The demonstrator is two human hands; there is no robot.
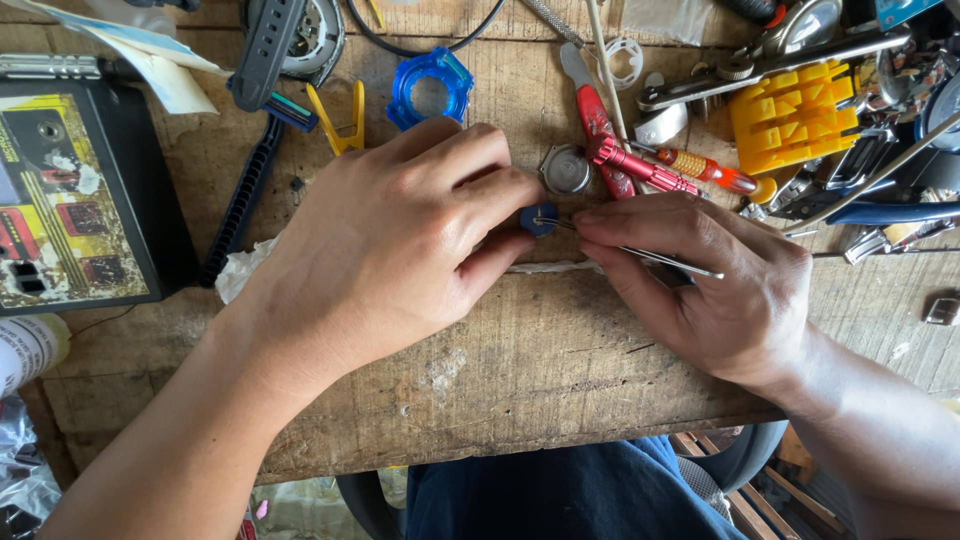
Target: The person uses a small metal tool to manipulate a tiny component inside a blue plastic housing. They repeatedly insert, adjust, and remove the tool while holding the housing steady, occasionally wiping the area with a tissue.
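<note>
The small dark-blue round part [538, 220] sits between the two hands, pinched at the fingertips of the left hand [390, 245], which curls closed around it so that only its right edge shows. The right hand [700, 285] grips thin metal tweezers [640, 252] whose tips touch the part; the rear end juts out past the knuckles. Both hands rest on the worn wooden bench [540, 360]. Just beyond the fingertips lie a round silver watch case back [566, 169] and a red screwdriver [645, 167]. What the part is exactly cannot be made out.
</note>
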